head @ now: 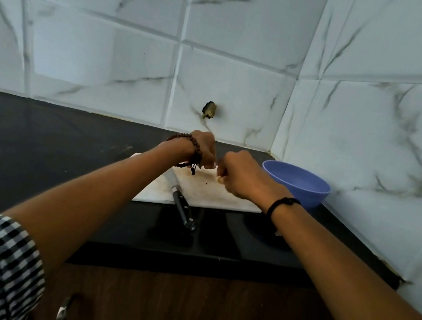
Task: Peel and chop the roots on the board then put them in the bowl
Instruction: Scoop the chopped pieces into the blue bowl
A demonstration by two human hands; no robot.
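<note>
A white cutting board (pixel 206 195) lies on the black counter. Both my hands hover over its far part, close together, fingers curled. My right hand (pixel 240 176) pinches a small pale root piece (pixel 220 179) that peeks out below its fingers. My left hand (pixel 206 149), with a bead bracelet at the wrist, is curled beside it; what it holds is hidden. A knife (pixel 182 205) with a black handle lies on the board's left edge, handle over the counter. A blue bowl (pixel 298 184) stands to the right of the board.
The black counter (pixel 38 147) stretches to the left. Marble-tiled walls meet in a corner behind the bowl; a dark hole (pixel 209 110) marks the back wall. A wooden cabinet front (pixel 179 308) with a metal handle is below the counter edge.
</note>
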